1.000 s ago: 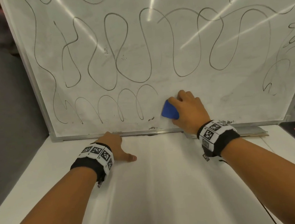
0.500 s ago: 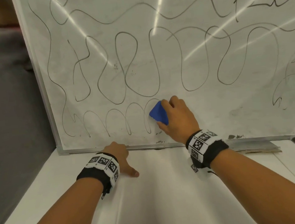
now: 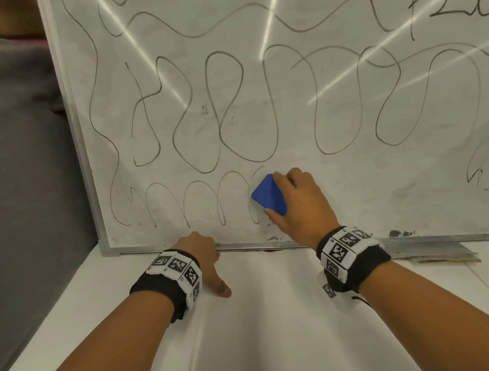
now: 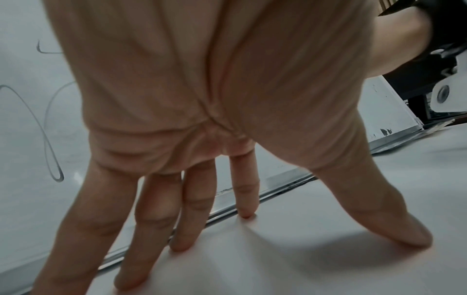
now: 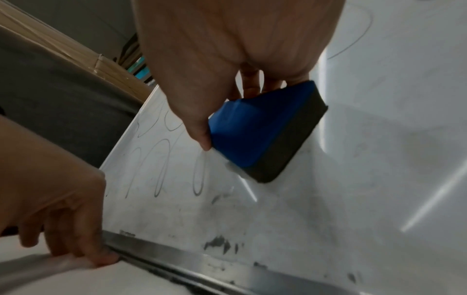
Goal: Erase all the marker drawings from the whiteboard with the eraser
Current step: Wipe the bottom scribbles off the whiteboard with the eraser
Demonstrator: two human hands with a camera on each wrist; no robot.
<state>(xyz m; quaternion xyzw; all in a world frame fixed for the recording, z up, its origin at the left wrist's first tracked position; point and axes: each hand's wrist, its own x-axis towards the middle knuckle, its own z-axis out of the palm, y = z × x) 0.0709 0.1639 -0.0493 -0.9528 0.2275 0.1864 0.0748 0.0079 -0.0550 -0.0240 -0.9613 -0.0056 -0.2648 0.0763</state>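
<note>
Whiteboard [image 3: 340, 177]: upright panel with a metal frame, standing on the table edge. The right hand works against its lower part.
Table [image 3: 279, 330]: white surface below the grip. It carries the board's lower frame and the left hand.
Marker drawings [image 3: 231, 112]: thin dark looping lines above and to the left of the grip. A row of small arches [image 3: 197, 201] runs leftward from the eraser. Letters [image 3: 444, 11] sit well above and to the right. The board to the right of the grip shows only faint smudges.
Right hand [image 3: 298, 201]: fingers curled over the eraser's upper edge, thumb [image 5: 199, 135] on its lower side. The hand pinches the eraser and holds it on the board.
Left hand [image 3: 203, 254]: fingers [image 4: 151, 239] straight and spread, tips pressed on the table just beside the bottom rail. The thumb [image 4: 379, 209] is splayed to the side. It holds nothing and lies below and left of the grip.
Wristbands [image 3: 176, 268]: black bands with white coded markers, one on each wrist.
Eraser [image 3: 269, 195]: blue body with a dark felt pad [image 5: 288, 147]. The pad lies flat on the board, at the right end of the arch row.
Residue [image 5: 220, 242]: dark flecks on the board's bottom edge, below the grip.
</note>
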